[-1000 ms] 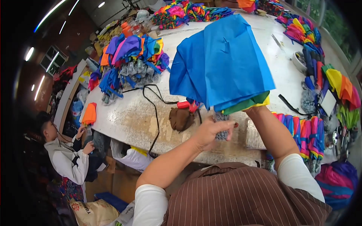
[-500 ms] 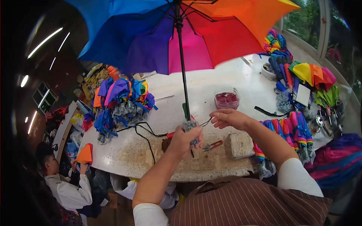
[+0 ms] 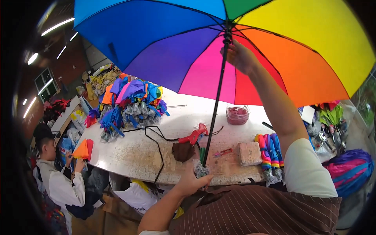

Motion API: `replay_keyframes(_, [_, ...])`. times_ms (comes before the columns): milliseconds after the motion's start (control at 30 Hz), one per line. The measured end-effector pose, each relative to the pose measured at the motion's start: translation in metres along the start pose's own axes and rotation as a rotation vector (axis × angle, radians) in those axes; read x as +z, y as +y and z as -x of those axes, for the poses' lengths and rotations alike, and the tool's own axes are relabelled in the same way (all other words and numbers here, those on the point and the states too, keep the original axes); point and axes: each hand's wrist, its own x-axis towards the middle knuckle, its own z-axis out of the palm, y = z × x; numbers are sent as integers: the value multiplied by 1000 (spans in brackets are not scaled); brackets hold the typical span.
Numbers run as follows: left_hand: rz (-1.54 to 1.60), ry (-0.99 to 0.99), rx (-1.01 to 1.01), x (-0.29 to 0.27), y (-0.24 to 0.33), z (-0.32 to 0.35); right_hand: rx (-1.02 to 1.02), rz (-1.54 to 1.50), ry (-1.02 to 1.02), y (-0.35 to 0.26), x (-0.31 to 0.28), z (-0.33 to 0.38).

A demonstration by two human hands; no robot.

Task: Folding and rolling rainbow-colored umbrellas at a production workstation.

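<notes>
A rainbow umbrella (image 3: 207, 58) is spread open above the table, its black shaft (image 3: 216, 113) leaning to the upper right. Down low, my left hand (image 3: 190, 181) is closed around its handle (image 3: 201, 170), which is wrapped in clear plastic. My right hand (image 3: 241, 56) is raised under the canopy. Its fingers curl at the shaft just below the black runner (image 3: 227, 36), partly hidden behind it. On the table behind the handle lie a red corded hand tool (image 3: 194, 135), a brown lump (image 3: 183, 151) and small red snips (image 3: 223, 152).
Folded umbrellas form a big pile (image 3: 133, 102) at the left and a row (image 3: 269, 152) at the right. A pale block (image 3: 250, 152) and a clear tub (image 3: 237, 114) stand on the table (image 3: 129, 156). A black cord (image 3: 156, 156) loops there. A co-worker (image 3: 58, 172) handles orange fabric (image 3: 81, 149).
The umbrella has tilted and shifted right, and its canopy fills more of the view. My right hand has risen from over the table to the upper shaft. My left hand has lowered with the handle.
</notes>
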Motion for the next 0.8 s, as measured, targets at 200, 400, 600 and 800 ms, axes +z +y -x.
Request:
replay_keyframes(200, [-45, -121, -19, -2, -7, 23, 110, -234, -80, -10, -3, -11])
replay_keyframes(400, [290, -169, -156, 6, -17, 36, 72, -360, -138, -7, -28, -8])
replay_keyframes(600, [237, -28, -170, -4, -19, 37, 167, -353, -8, -18, -22, 10])
replay_keyframes(800, [381, 215, 64, 2, -31, 39, 70, -307, -18, -10, -37, 25])
